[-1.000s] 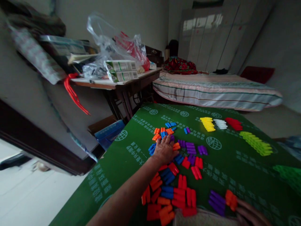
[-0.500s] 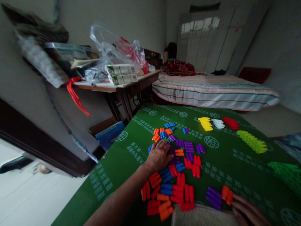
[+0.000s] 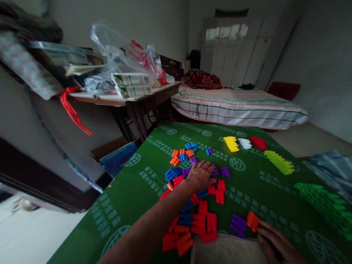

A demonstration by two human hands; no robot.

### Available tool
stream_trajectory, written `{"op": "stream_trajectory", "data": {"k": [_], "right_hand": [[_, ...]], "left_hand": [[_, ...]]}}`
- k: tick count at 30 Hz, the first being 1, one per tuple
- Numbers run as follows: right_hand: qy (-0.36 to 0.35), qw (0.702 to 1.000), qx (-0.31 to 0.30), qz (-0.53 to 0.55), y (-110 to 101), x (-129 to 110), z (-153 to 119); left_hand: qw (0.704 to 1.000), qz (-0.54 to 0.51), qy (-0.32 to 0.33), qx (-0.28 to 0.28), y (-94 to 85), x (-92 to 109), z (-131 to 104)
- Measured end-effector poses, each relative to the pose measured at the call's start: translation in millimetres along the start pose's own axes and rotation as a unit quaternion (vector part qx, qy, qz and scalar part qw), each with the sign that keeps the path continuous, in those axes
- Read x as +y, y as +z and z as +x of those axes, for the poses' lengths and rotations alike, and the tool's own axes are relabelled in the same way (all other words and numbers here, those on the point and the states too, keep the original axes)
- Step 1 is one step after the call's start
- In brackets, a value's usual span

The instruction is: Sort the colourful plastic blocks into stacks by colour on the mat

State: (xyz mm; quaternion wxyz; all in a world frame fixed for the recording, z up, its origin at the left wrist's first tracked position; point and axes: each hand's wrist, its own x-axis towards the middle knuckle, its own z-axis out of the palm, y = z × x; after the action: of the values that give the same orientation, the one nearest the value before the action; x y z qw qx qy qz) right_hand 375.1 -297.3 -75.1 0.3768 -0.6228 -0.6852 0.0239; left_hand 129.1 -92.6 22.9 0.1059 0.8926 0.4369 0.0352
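My left hand (image 3: 202, 176) lies palm down with fingers spread over purple plastic pieces (image 3: 187, 172), partly hiding them. They look like short capsule-shaped tubes joined side by side. Low on the right, my right hand (image 3: 276, 240) has its fingertips closed at the edge of an orange plastic piece (image 3: 252, 221); its thumb is partly hidden. Against that piece sits a purple block (image 3: 238, 225) of several tubes. Around my left forearm lie red pieces (image 3: 211, 222), blue pieces (image 3: 172, 173) and orange pieces (image 3: 184, 243).
Across the green table (image 3: 148, 216), sorted stacks stand at the right: yellow (image 3: 231, 143), white (image 3: 244, 143), red (image 3: 258, 143), lime (image 3: 279, 162) and green (image 3: 326, 207). A beige pad (image 3: 228, 251) lies at the near edge. Beyond are a cluttered desk (image 3: 99, 98) and a bed (image 3: 236, 106).
My left hand has shifted right and slightly forward over the purple pieces, uncovering blue and red ones at its left. My right hand stays by the orange piece. The whole view has turned slightly right.
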Motion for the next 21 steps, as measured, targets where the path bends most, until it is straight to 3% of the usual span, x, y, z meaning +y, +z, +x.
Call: {"op": "stream_trajectory", "data": {"k": [6,11,16,21], "right_hand": [[0.013,1.0,0.0,0.005,1.0,-0.4,-4.3],[0.024,1.0,-0.008,0.001,2.7,3.0,-5.4],[0.054,0.998,0.015,0.002,2.1,-11.1,-2.5],[0.091,0.995,0.03,0.012,-0.2,-24.6,-1.8]], "left_hand": [[1.0,0.018,-0.015,0.011,-7.2,-21.4,-25.4],[0.996,0.032,-0.058,0.058,-21.5,-56.4,-39.9],[0.966,0.059,-0.222,0.118,-39.4,-107.7,-55.8],[0.915,0.078,-0.372,0.135,-35.6,-146.9,-86.4]]}}
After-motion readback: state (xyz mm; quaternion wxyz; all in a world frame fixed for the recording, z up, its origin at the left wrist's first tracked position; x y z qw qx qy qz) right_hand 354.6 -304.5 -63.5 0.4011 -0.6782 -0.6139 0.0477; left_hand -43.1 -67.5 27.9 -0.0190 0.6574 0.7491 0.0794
